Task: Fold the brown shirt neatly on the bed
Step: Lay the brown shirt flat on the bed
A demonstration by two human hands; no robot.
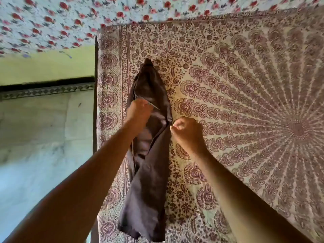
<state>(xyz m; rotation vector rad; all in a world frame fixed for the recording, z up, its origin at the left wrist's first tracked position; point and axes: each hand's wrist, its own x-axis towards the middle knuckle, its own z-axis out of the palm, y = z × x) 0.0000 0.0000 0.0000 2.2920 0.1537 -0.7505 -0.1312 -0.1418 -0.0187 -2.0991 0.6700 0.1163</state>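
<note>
brown shirt [149, 172], soft matte cloth, bunched into a long narrow strip tapering to a point at the far end, wider crumpled end near. it lies along the left side of the bed [245, 85], over the patterned border of a cream and maroon block-print spread with a radiating mandala to the right. left hand [138, 111] curled, gripping a fold of the shirt mid-length. right hand [185, 130] fisted, pinching the shirt's right edge just beside it. white cloth with red rose print [52, 23] lies across the far side. green wall and pale floor to the left. no readable writing.
</note>
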